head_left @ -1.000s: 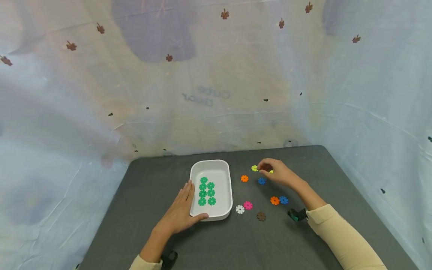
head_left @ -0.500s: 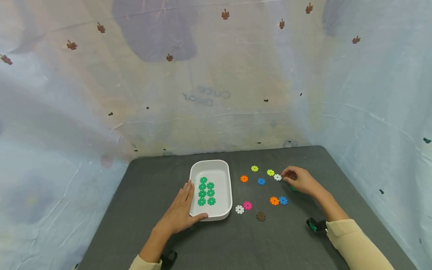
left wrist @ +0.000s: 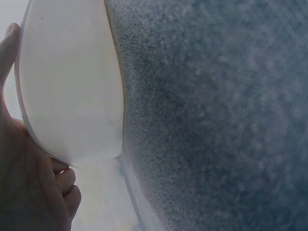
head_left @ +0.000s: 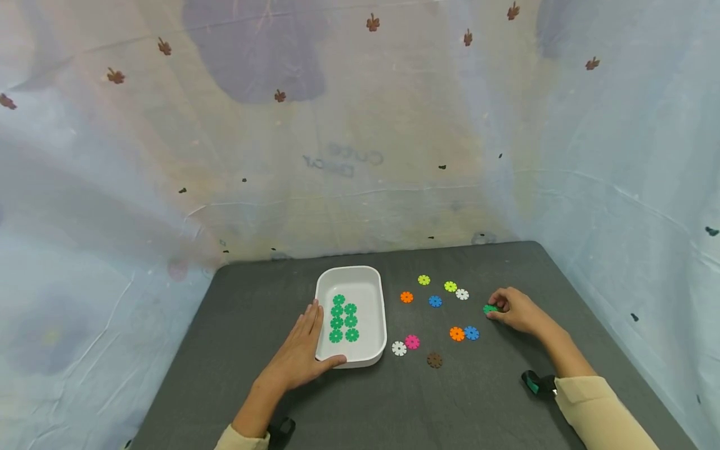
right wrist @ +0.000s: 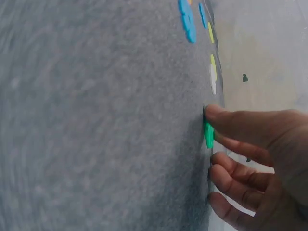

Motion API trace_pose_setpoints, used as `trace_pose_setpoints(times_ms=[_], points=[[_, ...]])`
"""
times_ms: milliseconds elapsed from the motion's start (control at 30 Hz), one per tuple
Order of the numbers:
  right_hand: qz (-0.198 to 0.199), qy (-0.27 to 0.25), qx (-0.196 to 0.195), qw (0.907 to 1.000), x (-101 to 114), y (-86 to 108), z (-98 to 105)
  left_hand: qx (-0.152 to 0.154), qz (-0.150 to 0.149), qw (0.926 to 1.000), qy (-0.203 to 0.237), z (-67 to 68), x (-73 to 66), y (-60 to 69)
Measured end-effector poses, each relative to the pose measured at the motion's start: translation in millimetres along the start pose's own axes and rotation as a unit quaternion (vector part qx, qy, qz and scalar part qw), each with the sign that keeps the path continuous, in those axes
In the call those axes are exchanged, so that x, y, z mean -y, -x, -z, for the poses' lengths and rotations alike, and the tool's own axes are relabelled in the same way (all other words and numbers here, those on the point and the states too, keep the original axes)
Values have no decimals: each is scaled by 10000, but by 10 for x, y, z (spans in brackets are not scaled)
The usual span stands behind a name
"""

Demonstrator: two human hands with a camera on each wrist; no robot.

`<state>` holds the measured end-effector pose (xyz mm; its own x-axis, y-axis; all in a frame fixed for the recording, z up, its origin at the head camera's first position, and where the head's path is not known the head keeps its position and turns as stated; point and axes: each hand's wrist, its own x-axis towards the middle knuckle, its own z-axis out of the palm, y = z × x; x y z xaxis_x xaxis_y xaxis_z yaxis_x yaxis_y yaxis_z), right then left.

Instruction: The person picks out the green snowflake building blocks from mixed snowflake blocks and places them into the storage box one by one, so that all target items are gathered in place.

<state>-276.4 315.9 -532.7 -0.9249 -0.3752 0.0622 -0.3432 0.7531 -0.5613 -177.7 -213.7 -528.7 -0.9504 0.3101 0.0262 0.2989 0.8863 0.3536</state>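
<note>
In the head view, my left hand (head_left: 300,347) rests along the left side of a white plastic tray (head_left: 384,319), fingers straight and thumb on the near rim. Several green notched discs (head_left: 351,320) lie flat in the tray. At the right of the table, my right hand (head_left: 519,310) pinches another green notched disc (head_left: 489,309) at the table surface, partly hidden by the fingers. The right wrist view shows the thumb against this green disc (right wrist: 209,134), with the other fingers loosely bent. In the left wrist view, the left hand (left wrist: 33,178) lies against the tray's rim.
Between tray and right hand lie loose notched discs: yellow (head_left: 450,286), white (head_left: 462,294), orange (head_left: 457,334), blue (head_left: 471,333), pink (head_left: 412,342) and brown (head_left: 434,360). A grey cloth covers the table (head_left: 360,406). A pale printed curtain (head_left: 349,212) stands behind it.
My right hand has moved right and nearer, from beside the yellow discs to the green disc, which it now pinches. A white disc behind it has come into view. The left hand stays still.
</note>
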Motion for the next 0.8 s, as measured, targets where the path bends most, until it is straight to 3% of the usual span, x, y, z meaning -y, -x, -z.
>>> trace_pose_setpoints(times_ms=[300,500,600,800], points=[[-163,-145,135,9997,54,-56,-21,-239,-114,9996,125,-56,18,26],[80,-230,149,9996,217,-170,-8,-374,-213,9988,226,-56,14,30],[199,-343,111,9992,337,-250,-13,-246,-113,9996,124,-51,20,17],[449,-594,67,9972,592,-424,-75,-272,-171,9995,79,-60,35,11]])
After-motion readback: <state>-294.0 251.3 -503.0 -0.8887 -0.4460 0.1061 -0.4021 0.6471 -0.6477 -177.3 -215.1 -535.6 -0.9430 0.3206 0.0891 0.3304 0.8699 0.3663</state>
